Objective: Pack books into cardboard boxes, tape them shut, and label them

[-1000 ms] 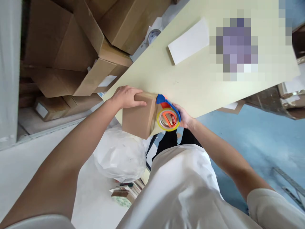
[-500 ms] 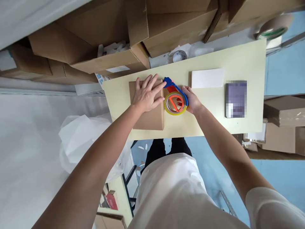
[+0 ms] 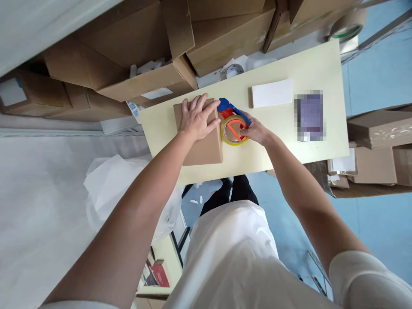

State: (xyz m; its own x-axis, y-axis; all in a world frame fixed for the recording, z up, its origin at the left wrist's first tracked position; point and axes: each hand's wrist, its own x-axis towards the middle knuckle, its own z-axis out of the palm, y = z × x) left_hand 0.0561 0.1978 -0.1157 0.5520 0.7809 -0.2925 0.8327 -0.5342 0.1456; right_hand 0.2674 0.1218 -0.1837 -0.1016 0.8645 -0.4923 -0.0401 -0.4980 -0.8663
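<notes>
A closed brown cardboard box lies on the cream tabletop. Flat on its top rests my left hand, fingers spread and pointing away from me. Just right of the box, my right hand grips a tape dispenser with a blue and red frame, an orange hub and a yellow-edged roll. The dispenser's blue head touches or nearly touches the box's far right edge, close to my left fingertips. Part of the dispenser's handle is hidden by my right fingers.
A white flat box and a pixelated dark rectangular item lie right on the table. Open cartons line the back, with a tape roll behind the table edge. More boxes stand right; a white plastic bag hangs left.
My right hand has shifted its hold, its fingers now reaching into the dispenser's hub. The dispenser stays beside the box's right edge. My left hand keeps its place; the whole view has shifted slightly.
</notes>
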